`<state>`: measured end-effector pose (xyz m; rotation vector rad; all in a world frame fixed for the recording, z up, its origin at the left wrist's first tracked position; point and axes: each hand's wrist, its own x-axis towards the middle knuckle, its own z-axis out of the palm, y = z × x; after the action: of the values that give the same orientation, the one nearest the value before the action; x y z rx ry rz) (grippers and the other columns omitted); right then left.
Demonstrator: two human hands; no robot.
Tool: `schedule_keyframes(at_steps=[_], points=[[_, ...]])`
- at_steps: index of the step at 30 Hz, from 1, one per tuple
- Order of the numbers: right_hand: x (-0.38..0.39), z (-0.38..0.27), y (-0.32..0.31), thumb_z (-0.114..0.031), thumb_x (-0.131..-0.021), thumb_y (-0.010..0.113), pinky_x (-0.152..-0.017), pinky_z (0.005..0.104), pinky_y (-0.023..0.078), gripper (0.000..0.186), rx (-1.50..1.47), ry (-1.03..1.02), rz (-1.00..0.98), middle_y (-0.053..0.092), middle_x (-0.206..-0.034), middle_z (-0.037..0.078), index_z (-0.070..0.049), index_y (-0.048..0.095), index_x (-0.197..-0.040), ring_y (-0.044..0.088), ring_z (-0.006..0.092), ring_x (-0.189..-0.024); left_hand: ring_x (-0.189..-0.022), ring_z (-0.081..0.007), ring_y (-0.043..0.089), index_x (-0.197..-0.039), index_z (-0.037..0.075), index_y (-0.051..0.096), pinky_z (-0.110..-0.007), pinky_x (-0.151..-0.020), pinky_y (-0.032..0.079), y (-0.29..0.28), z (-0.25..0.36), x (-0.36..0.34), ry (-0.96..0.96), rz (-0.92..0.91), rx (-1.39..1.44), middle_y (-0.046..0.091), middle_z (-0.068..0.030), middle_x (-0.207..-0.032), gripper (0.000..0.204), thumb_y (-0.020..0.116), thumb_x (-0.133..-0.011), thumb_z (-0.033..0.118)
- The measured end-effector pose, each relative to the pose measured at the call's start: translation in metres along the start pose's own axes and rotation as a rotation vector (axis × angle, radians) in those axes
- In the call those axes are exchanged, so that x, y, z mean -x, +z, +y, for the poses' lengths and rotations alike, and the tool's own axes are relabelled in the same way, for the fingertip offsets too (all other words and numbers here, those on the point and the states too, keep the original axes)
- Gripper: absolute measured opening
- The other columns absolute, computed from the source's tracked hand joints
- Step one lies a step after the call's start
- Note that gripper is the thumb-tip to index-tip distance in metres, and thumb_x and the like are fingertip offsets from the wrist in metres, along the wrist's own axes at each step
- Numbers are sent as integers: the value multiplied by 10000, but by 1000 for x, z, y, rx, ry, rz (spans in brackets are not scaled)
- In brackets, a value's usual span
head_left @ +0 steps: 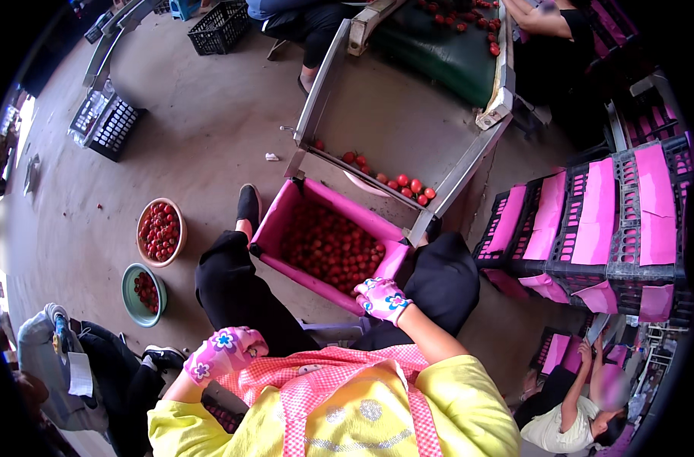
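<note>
A black crate with a pink lining (271, 221) sits between my knees, partly filled with small red fruits (331, 247) that look like cherry tomatoes. My right hand (382, 299), in a pink flowered glove, lies at the crate's near right corner with fingers bent over the rim. Over my left thigh, beside the checked apron (286, 365), my left hand (226, 352) wears a matching glove. Its fingers are curled in, and anything inside them is hidden. Beyond the crate, a metal-edged chute (392, 114) slopes down, with several red fruits (404, 185) gathered at its lower lip.
An orange-rimmed basin (181, 242) and a green basin (126, 293) of red fruits stand on the floor at left. Pink-lined crates (590, 213) are stacked at right. A black crate (112, 126) is far left. Other people sit around the green belt (438, 57) and behind me.
</note>
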<state>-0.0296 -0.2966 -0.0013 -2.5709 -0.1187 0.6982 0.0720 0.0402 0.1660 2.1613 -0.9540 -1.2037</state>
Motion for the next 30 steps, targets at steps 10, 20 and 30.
schedule_keyframes(at_steps=[10, 20, 30], points=[[-23, 20, -38, -261, -835, 513, -768, 422, 473, 207, 208, -105, -30, 606, -886, 111, -88, 574, -933, 608, 281, -884, -805, -156, 650, -1079, -32, 570, -268, -750, 517, -94, -31, -206, 80, 608, 697, 648, -78, -932, 242, 538, -956, 175], [-52, 32, -30, -241, -754, 534, -755, 439, 459, 185, -54, 2, -95, 618, -902, 110, -111, 591, -872, 615, 300, -901, -586, -110, 568, -978, 5, 623, -233, -568, 481, -121, -48, -277, -30, 714, 1250, 585, -28, -720, 304, 551, -947, 298], [-66, 32, -28, -231, -751, 513, -770, 448, 458, 177, -36, -84, -57, 617, -913, 129, -117, 576, -871, 618, 309, -899, -684, -53, 521, -1076, 39, 635, -217, -614, 427, -131, -47, -301, 57, 930, 767, 593, 16, -760, 221, 549, -951, 201]])
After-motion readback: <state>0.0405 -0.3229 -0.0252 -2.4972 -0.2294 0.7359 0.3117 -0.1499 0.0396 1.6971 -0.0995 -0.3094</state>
